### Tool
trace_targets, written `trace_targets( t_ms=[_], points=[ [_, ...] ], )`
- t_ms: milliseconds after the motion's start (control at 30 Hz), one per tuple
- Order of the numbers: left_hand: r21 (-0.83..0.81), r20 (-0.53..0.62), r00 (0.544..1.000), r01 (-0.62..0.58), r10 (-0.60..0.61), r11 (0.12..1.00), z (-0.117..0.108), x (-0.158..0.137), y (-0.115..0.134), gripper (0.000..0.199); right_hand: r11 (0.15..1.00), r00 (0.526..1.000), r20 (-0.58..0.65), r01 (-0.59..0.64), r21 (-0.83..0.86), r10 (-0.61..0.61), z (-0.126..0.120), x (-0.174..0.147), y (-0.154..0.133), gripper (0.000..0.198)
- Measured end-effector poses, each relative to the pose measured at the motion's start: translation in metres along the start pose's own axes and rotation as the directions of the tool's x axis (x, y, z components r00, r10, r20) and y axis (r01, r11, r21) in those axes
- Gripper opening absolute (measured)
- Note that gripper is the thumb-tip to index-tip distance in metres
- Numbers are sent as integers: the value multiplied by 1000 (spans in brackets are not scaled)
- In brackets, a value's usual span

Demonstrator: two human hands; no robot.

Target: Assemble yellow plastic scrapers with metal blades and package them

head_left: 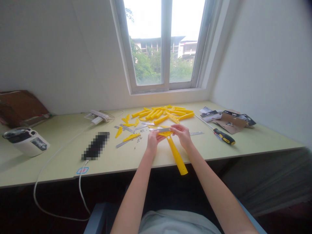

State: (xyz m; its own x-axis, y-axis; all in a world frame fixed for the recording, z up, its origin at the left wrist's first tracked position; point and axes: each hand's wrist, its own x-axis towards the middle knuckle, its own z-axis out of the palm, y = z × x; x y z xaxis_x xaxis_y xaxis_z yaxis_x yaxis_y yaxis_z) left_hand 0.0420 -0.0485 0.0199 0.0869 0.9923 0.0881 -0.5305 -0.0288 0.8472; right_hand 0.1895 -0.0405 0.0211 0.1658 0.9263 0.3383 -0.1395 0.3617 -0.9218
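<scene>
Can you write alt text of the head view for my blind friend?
A left hand and right hand hold a metal strip at the wide end of a yellow handle. More yellow handles lie beyond on the table, a screwdriver at right, a window behind.

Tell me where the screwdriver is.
In the head view, the screwdriver lies on the right side of the table, beside the brown cardboard, its shaft pointing toward the yellow handles.

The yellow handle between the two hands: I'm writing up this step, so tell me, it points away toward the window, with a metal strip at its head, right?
Not quite: the head view shows the yellow handle pointing back toward the person, not toward the window. It is indeed between the left hand and the right hand, with a metal strip at its head.
</scene>
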Motion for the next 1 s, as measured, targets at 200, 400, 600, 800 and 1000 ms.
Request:
trace_targets(
  t_ms=[200, 400, 600, 800, 1000],
  points=[
    [24, -7, 1000, 31, -30, 999, 0, -1, 0, 17, 1000, 1000, -7, 8, -8, -8, 0, 0, 0, 30],
    [62, -14, 1000, 11, -10, 998, 0, -2, -1, 19, 1000, 1000, 14, -12, 0, 12, 0, -1, -1, 32],
    [71, -27, 1000, 0, 2, 997, -1, -1, 0, 17, 993, 992, 72, -103, 49, 100, 0, 0, 2, 29],
    [82, -42, 999, -23, 27, 996, 0, -1, 0, 18, 978, 977, 121, -186, 92, 174, 0, 0, 1, 27],
    [96, -42, 995, -83, 88, 992, -1, -1, 0, 21, 975, 965, 174, -211, 65, 197, -2, -2, -3, 23]
  ],
)
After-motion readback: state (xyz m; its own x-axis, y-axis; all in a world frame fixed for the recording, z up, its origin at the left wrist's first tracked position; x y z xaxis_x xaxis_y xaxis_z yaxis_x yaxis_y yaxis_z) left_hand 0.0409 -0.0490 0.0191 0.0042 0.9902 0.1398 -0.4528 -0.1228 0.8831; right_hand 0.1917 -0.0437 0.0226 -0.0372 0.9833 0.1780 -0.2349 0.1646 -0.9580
